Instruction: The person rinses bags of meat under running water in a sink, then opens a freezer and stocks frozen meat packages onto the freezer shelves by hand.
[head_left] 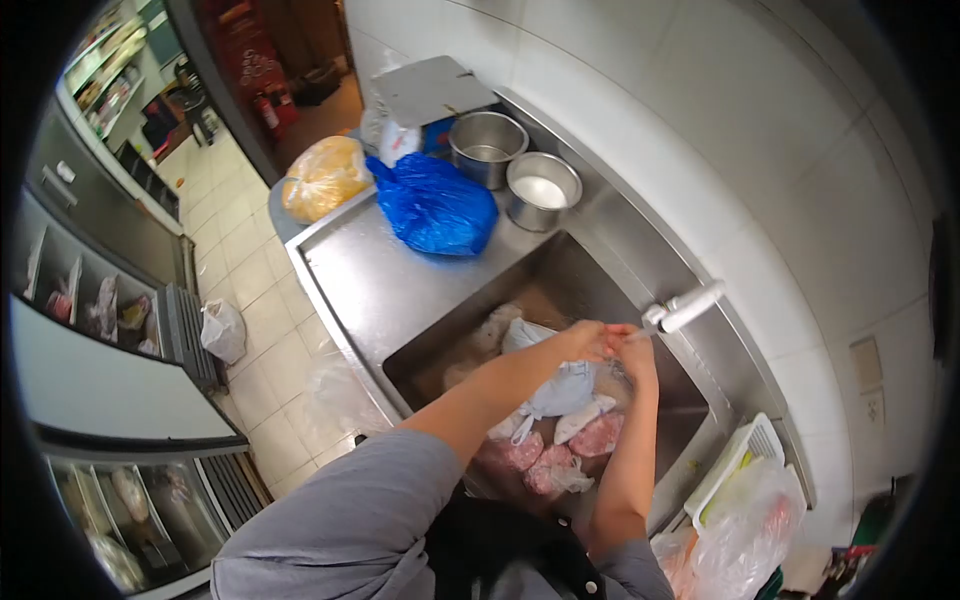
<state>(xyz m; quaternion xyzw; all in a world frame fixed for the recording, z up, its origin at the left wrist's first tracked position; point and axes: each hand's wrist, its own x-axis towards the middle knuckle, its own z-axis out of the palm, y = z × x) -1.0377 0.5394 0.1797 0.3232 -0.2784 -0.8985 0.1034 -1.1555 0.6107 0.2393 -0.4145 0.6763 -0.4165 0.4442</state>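
Both of my hands meet under the tap (688,306) at the right side of the steel sink (685,400). The fingers of my left hand (592,342) are curled in against my right hand (636,352), whose fingers are bent too. Whatever lies between them, if anything, is hidden. Below my wrists, a pale blue-white plastic bag (562,392) lies in the sink. Pink packs of what looks like frozen meat (597,436) in clear wrap sit beside it, nearer my body.
Behind the basin, a blue plastic bag (436,207) and two metal pots (543,192) stand on the steel counter (345,265). A bag of yellow-orange contents (327,178) is at its corner. A white basket (735,470) with clear bags sits at right. A white bag (223,332) lies on the floor.
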